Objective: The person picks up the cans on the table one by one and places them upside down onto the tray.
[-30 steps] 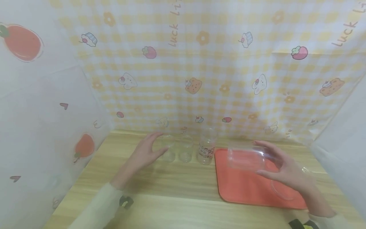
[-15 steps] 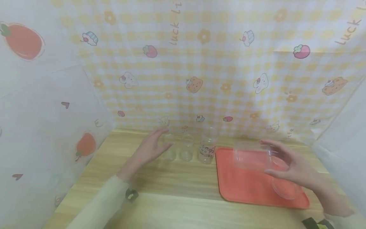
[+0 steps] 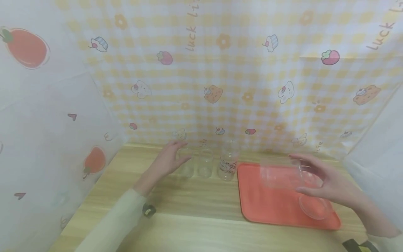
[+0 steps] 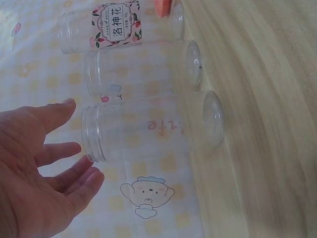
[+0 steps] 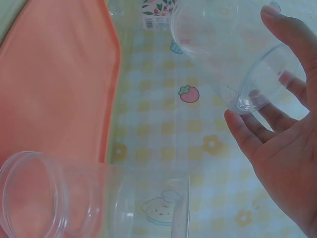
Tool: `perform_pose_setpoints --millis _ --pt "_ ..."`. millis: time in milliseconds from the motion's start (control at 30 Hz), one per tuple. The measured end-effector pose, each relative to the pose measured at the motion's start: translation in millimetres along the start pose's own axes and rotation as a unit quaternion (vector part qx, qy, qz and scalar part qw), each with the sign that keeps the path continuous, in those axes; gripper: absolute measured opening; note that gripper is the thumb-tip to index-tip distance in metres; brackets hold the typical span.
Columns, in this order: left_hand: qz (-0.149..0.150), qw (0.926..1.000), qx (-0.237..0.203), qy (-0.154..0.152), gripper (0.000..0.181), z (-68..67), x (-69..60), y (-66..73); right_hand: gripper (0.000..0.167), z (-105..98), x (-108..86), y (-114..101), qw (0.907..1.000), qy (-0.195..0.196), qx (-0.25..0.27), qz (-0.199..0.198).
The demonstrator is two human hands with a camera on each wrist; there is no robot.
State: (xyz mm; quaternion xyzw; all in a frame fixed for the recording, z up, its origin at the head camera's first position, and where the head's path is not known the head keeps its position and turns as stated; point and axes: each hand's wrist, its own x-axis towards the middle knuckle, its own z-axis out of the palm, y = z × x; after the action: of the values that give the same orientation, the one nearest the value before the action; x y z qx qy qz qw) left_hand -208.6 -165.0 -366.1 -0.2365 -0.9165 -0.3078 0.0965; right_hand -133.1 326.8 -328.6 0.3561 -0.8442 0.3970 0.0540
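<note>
- A pale wooden desk (image 3: 176,231) runs beneath everything; over its near part reach two cream sleeves (image 3: 113,217), with a black band (image 3: 149,210) at the left cuff.
- A rectangular orange-red tray (image 3: 261,206) with a raised rim lies on the right side of the desk; on its right part sits a clear round plastic jar (image 3: 316,208), partly behind the right forearm; I cannot tell which end is up.
- The right hand (image 3: 333,182) holds a clear cylindrical plastic jar (image 3: 280,173) on its side above the tray; thumb and fingers are curled round one end, the other end pointing left.
- The left hand (image 3: 165,161) hovers by the neck of the leftmost clear plastic jar (image 3: 188,169); its fingers are spread, thumb well apart from the rest; I cannot tell whether a fingertip touches the rim.
- That jar stands upright in a row with a plain clear jar (image 3: 205,164) and, just beside the tray, a clear jar with a pink floral label (image 3: 227,166).
- Behind hangs a yellow-and-white checked cloth (image 3: 201,70) printed with cakes, strawberries and flowers.
</note>
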Motion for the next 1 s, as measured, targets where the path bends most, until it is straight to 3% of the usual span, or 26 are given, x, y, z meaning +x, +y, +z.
perform_pose_setpoints --millis 333,600,800,1000 --pt "-0.016 0.9998 -0.005 -0.011 0.054 4.8 10.2 -0.5 0.094 -4.3 0.2 3.3 0.9999 0.002 -0.007 -0.007" --pt "-0.021 0.9988 0.026 -0.037 0.041 5.5 14.6 -0.8 0.096 -9.1 -1.1 7.8 0.9995 0.010 -0.028 -0.009" --pt "-0.038 0.9952 0.056 -0.071 0.041 0.7 21.2 7.0 0.098 -13.3 0.7 11.7 0.9981 0.024 -0.028 -0.051" --pt "-0.051 0.9928 0.061 -0.090 0.042 -1.7 24.0 11.8 0.096 -17.4 0.7 10.3 0.9990 0.011 -0.040 -0.018"
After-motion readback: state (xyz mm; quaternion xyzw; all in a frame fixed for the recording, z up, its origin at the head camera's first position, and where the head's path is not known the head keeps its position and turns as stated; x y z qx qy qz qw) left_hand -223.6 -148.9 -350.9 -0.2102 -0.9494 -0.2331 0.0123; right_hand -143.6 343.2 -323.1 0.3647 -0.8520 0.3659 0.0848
